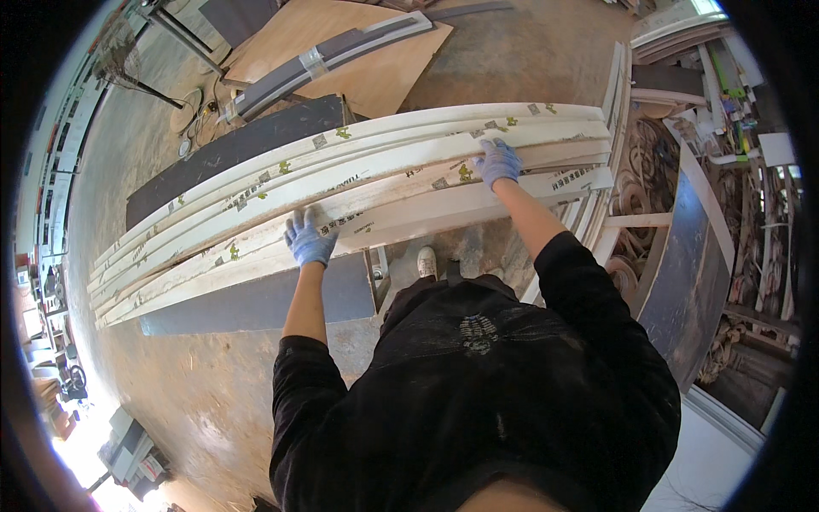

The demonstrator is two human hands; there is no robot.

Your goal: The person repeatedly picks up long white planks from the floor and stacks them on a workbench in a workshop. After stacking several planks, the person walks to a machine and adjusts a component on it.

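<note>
Several long white boards [426, 215] with printed marks and small green figures lie side by side and overlapping before me, running from lower left to upper right. Brownish dirt streaks their edges. My left hand [309, 242], in a pale blue glove, rests on the nearer boards around their middle with its fingers spread. Farther right, my right hand [497, 163], gloved alike, lies with fingers apart across the edge of a middle board. Neither hand visibly lifts anything. What the right fingertips touch beyond that edge is partly hidden.
Dark panels [243, 152] show beneath the boards, one [264, 297] on the near side too. Beyond lie a wooden sheet [401, 81] and a taped bundle of grey strips [328, 58]. Coiled strips [633, 192] and offcuts crowd the right. Cables [200, 115] lie at far left.
</note>
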